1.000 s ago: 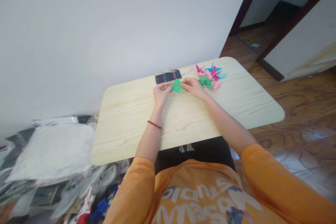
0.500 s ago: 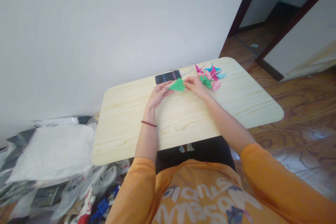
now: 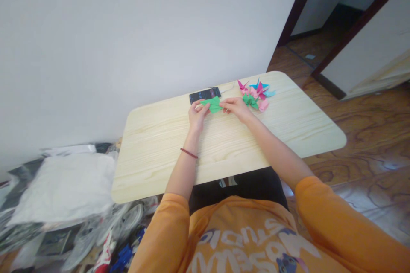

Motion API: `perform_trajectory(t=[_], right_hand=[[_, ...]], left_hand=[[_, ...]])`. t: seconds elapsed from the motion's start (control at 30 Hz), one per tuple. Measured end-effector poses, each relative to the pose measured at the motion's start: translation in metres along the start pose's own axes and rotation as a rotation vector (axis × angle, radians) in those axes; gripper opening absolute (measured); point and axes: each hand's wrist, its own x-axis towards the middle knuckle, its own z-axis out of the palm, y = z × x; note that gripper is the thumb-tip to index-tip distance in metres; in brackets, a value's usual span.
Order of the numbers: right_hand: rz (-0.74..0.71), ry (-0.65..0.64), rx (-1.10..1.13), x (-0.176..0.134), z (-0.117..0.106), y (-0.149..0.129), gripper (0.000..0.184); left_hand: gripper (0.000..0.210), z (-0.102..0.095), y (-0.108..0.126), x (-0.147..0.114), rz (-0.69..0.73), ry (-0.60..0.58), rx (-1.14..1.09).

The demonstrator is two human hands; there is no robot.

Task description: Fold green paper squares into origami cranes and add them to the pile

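Note:
A folded green origami paper is held between my two hands over the far middle of the table. My left hand is closed on its left end, the thumb on the near side. On its right end, the fingertips of my right hand pinch the paper. Just right of that hand sits a cluster of folded paper cranes in pink, magenta, blue and green. Behind the green paper lies a black phone with its screen lit.
The light wooden table stands against a white wall. A white cable runs near the phone. On the floor to the left are a white package and several plastic-wrapped items. A doorway opens at the upper right.
The green paper has shifted slightly left and turned. My left hand's extended fingers have closed round its left end, and the right hand has moved a little left and down.

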Motion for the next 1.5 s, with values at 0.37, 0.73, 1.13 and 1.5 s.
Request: perform_trajectory(t=[0.37,0.73,1.13,1.5], right_hand=[[0.020,-0.032,0.230,0.004,-0.002,0.003,0.032],[0.060,-0.158,0.371,-0.003,0.000,-0.003,0.036],[0.083,-0.171,0.441,-0.008,0.003,-0.007,0.031],[0.080,-0.174,0.459,-0.009,0.007,-0.006,0.033]], left_hand=[[0.055,0.000,0.000,-0.003,-0.046,-0.089,-0.068],[0.023,0.005,0.008,-0.008,-0.194,-0.156,-0.184],[0.017,0.008,0.009,-0.010,-0.268,-0.185,-0.242],[0.021,0.008,0.009,-0.009,-0.389,-0.095,-0.328]])
